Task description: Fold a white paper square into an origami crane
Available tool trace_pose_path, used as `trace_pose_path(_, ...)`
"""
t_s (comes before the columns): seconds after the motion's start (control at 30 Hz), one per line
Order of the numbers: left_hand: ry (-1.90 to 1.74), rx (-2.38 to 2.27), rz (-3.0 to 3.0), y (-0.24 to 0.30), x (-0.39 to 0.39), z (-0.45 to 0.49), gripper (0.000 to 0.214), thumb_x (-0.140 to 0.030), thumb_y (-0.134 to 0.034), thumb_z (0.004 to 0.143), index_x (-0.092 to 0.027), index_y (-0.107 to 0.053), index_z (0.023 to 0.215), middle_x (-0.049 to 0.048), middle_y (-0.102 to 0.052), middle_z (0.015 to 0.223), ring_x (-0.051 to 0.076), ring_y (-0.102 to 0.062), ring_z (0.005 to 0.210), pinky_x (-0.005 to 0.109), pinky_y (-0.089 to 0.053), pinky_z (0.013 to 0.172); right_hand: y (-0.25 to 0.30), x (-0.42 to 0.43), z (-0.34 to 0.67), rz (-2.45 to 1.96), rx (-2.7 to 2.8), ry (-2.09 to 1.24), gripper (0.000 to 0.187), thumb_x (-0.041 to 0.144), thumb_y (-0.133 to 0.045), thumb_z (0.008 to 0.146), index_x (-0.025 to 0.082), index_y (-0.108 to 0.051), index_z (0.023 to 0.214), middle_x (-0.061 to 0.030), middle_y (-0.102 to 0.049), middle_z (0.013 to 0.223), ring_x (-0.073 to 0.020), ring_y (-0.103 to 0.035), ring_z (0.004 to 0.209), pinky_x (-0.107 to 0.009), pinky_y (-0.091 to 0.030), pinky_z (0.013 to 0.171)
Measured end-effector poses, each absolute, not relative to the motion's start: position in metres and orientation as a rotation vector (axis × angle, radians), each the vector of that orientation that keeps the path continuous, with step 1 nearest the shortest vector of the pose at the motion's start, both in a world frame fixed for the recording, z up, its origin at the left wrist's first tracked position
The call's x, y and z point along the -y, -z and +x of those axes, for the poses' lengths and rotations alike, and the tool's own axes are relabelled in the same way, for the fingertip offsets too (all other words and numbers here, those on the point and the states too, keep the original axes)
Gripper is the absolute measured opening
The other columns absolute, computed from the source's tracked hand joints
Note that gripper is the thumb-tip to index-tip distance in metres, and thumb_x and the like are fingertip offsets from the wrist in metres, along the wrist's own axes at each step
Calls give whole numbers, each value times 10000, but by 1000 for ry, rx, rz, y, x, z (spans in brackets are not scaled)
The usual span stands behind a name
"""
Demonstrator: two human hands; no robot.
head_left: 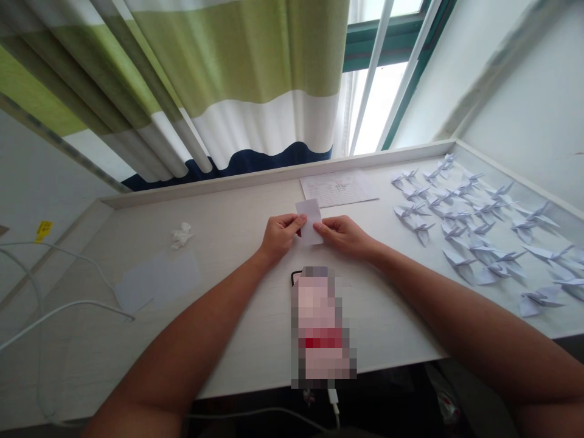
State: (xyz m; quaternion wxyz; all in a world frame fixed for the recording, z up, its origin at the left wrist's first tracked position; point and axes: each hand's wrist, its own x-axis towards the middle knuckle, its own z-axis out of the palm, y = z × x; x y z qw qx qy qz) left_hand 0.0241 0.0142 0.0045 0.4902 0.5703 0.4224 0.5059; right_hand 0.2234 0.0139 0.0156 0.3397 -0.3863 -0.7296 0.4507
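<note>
Item: one small white paper rectangle, no crease visible, held tilted over the middle of the desk. The left hand is closed on its left edge and the right hand on its lower right edge, both grasping it.

Finished: many folded paper cranes, loosely scattered across the right end of the desk, all in the same pale paper.

Not yet folded, as far as shows: the rectangle in the hands, plus one flat pale sheet at the left.

Also present: a printed form by the back edge, a crumpled tissue, a phone lying just below the hands, its surface blurred, and a white cable running from its lower end.
</note>
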Motion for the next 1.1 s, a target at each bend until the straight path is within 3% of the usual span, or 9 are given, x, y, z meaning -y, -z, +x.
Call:
trace_pose_path(0.17, -1224, -1025, 1392, -2, -16, 23, 457, -521, -805, 846, -182, -681, 565, 3, -591, 578, 126, -506, 592, 288, -411, 598, -18, -12, 227, -1019, 1946, -1169, 620, 745, -553, 945, 192, -605, 669, 27, -471, 607, -123, -384, 596, -296, -308, 562)
trace_pose_path(0.4, -1265, -1008, 1323, 5, -20, 21, 491, -554, -812, 839, -181, -650, 565, 4, -572, 589, 127, -513, 606, 286, -445, 621, -16, -13, 228, -1043, 2000, -1218, 612, 704, -567, 967, 181, -682, 673, -55, -705, 708, -161, -566, 657, -323, -437, 666)
trace_pose_path(0.7, -1377, -1017, 1288, 6, -20, 24, 524, -546, -815, 846, -188, -583, 543, -15, -516, 572, 113, -476, 585, 274, -427, 599, -18, -14, 229, -1072, 2051, -1165, 617, 696, -589, 957, 208, -616, 579, -43, -675, 643, -161, -545, 611, -334, -426, 650)
trace_pose_path(1.1, -1118, -971, 1461, -12, -10, 25, 440, -566, -821, 815, -170, -716, 657, 7, -625, 622, 125, -522, 604, 274, -429, 598, -14, -19, 235, -983, 1826, -1024, 574, 690, -645, 926, 200, -623, 627, -16, -632, 635, -145, -521, 625, -324, -400, 643)
